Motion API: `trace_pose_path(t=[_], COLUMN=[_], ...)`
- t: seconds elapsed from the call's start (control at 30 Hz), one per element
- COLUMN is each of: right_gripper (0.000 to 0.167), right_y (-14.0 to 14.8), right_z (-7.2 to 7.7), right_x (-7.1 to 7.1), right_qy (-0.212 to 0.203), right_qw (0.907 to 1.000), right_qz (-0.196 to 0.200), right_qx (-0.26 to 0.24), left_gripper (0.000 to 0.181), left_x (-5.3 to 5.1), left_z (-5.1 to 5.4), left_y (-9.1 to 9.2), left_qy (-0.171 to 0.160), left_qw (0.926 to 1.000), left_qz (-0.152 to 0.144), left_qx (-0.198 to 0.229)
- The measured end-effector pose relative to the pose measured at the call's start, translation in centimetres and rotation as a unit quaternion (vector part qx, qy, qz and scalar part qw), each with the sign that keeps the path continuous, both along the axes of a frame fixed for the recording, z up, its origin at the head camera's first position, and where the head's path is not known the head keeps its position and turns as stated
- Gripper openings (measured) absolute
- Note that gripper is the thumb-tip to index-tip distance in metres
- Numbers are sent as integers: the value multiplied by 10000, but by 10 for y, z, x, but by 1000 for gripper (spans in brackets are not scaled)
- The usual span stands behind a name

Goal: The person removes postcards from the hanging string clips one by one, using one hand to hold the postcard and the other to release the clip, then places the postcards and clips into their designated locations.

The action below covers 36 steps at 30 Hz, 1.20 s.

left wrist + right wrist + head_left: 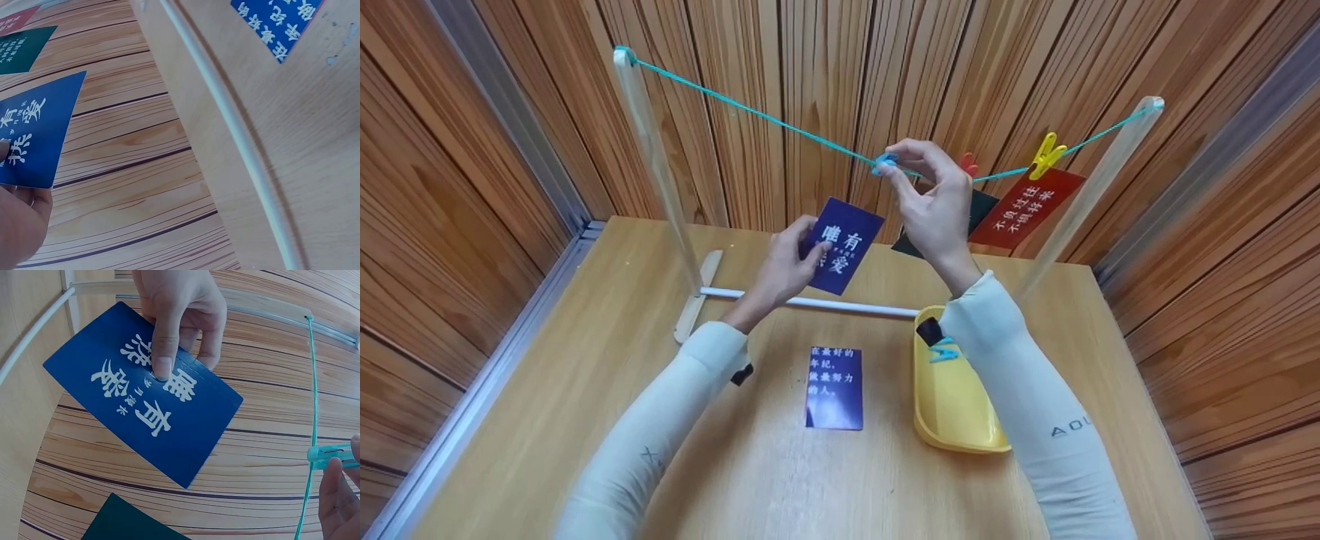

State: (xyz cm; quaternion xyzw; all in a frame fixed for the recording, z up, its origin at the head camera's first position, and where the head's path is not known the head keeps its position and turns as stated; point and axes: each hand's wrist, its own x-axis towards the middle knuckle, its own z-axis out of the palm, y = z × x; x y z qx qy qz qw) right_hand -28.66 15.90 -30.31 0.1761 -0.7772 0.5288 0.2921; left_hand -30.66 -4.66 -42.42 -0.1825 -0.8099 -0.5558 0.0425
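A dark blue card [851, 229] with white characters is pinched between the thumb and fingers of my left hand [789, 262], a little below the string. My right hand [936, 199] pinches a light blue clothespin [885, 162] at the green string [765, 115]; in the right wrist view the tip of that clothespin [323, 454] meets the string. Right of it hang a dark green card [981, 210], partly behind my right hand, with a red clothespin [968, 163], and a red card [1031, 210] under a yellow clothespin [1046, 156].
Another blue card [834, 397] lies on the table [585, 420]. A yellow tray [960, 439] at the right has a light blue clothespin [943, 351] in it. Two posts, left [649, 142] and right [1099, 180], carry the string; a white rod [855, 307] runs low between them.
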Motion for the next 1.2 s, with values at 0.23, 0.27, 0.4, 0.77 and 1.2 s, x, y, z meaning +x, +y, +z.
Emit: trace_pose_path(t=[0.23,0.27,0.4,0.77,1.2], right_gripper=[26,27,28,31,33], right_y=[9,10,14,22,27], right_z=[-8,-9,-12,-20,-50], right_x=[5,5,8,17,32], right_qy=[185,202,162,623,-278], right_qw=[9998,9998,9999,9978,9993], right_qz=[-7,-2,-41,130,214], right_qx=[56,48,-8,-167,160], left_gripper=[24,24,24,28,26], left_x=[4,5,7,13,24], left_z=[-10,-11,-17,-30,-39], left_y=[-1,-1,-4,-11,-7], left_qy=[-14,-20,-34,-278,-806], left_qw=[10000,10000,9999,9996,9964], left_qz=[81,84,78,102,119], left_qx=[-23,-34,-66,-38,224])
